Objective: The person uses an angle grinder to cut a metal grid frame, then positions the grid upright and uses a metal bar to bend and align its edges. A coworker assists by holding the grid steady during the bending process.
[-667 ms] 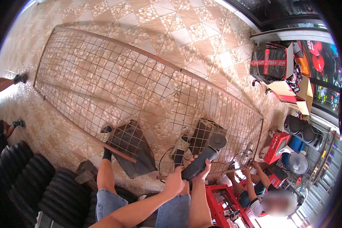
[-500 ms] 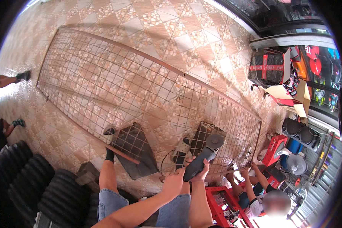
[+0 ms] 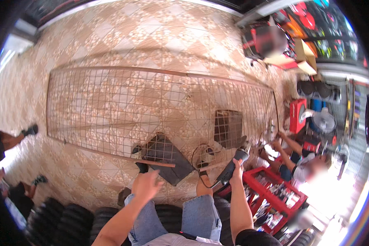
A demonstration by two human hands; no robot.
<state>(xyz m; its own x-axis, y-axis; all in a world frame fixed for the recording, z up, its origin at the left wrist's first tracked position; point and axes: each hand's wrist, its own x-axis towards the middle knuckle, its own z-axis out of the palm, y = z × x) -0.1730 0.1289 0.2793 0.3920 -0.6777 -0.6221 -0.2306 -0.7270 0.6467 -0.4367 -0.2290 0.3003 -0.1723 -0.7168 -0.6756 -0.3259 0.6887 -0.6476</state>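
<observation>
My right hand (image 3: 235, 177) grips a dark angle grinder (image 3: 239, 156), its head pointing up toward the near edge of a large rusty wire mesh panel (image 3: 110, 106) lying on the tiled floor. The grinder's cable (image 3: 197, 158) loops in front of my knee. My left hand (image 3: 145, 185) is held open over my left knee, fingers apart, just short of the panel's near frame bar (image 3: 151, 162). Two dark flat plates (image 3: 166, 153) (image 3: 228, 128) lie at the mesh near me. I sit in blue jeans.
Black tyres (image 3: 69, 217) are stacked under and left of me. At the right, another person (image 3: 299, 162) crouches by a red tool tray (image 3: 274, 194). A fan (image 3: 324, 121), boxes and shelves crowd the right side. Someone's feet (image 3: 28, 131) show at far left.
My left hand has come off the grinder and now hangs open over my knee. The right hand keeps the grinder. The view has swung, so the panel lies more level.
</observation>
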